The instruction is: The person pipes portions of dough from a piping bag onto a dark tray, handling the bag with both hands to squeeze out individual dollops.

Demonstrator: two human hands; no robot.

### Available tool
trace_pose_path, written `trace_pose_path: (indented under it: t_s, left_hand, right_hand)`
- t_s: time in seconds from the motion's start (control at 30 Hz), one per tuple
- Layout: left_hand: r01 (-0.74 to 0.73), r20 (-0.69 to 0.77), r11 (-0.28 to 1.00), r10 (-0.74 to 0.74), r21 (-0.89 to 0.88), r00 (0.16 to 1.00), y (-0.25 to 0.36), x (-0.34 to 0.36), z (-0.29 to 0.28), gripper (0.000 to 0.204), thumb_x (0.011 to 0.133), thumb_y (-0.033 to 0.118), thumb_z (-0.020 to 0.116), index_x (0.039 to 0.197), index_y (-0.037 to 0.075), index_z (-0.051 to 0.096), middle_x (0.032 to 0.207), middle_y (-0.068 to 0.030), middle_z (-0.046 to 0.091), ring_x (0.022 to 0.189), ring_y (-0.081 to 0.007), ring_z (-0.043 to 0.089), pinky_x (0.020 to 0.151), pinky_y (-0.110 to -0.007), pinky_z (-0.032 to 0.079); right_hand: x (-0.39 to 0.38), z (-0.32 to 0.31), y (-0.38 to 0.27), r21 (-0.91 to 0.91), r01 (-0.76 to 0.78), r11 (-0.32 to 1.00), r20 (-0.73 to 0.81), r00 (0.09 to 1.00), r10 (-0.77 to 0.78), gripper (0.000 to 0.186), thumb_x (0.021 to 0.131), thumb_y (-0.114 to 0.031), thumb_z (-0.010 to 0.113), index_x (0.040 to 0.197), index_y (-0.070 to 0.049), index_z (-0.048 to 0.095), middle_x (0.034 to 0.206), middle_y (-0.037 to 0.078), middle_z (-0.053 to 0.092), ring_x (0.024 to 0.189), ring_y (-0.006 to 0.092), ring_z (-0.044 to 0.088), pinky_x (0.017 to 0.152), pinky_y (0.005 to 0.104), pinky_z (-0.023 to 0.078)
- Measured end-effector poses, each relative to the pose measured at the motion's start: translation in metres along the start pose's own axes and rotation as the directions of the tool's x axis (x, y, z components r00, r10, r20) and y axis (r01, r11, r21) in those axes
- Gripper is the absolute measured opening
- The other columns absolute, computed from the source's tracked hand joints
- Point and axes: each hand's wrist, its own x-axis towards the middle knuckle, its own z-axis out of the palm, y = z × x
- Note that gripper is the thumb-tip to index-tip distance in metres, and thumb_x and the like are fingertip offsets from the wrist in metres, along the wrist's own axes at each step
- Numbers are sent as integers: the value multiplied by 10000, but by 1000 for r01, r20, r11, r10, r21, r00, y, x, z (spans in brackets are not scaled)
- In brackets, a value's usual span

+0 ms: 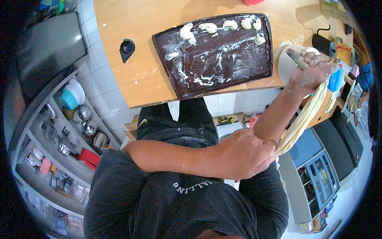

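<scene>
One piping bag (pixel 304 115) with one nozzle (pixel 296 59) stretches between the right hand (pixel 312 74), fingers curled tight around its nozzle end, and the left hand (pixel 255 154), fingers clenched on its tail, near one tub (pixel 283 68) beside one tray (pixel 238 65) bearing five blobs (pixel 208 28) along its far edge.

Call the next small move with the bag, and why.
Probably swing the right hand left, bringing the grey tip over the dark tray: the tip appears above the white container beside it, the left hand already grips the bag by its tail, and most pale dollops line the tray's far edge.
</scene>
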Motion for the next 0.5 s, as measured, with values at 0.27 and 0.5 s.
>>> trace_pose_path:
  t_s: [0.27,0.5]
  left_hand:
    - [-31,-10,999,31,-19,999,-6,0,1,245,887,242,610,756,57,519,571,-146,564,529,-368,554,600,-470,438]
    - [6,-86,999,-3,35,996,-14,-1,-5,238,895,230,597,776,50,498,587,-152,563,516,-381,535,567,-490,419]
  right_hand:
    - [-1,2,2,78,2,997,33,999,-5,458,992,-478,435,679,-145,415,546,25,407,507,199,453,515,379,437]
    - [3,7,65,-192,-239,952,117,957,264,427,971,-505,409,744,-145,452,649,37,453,608,217,443,634,383,402]
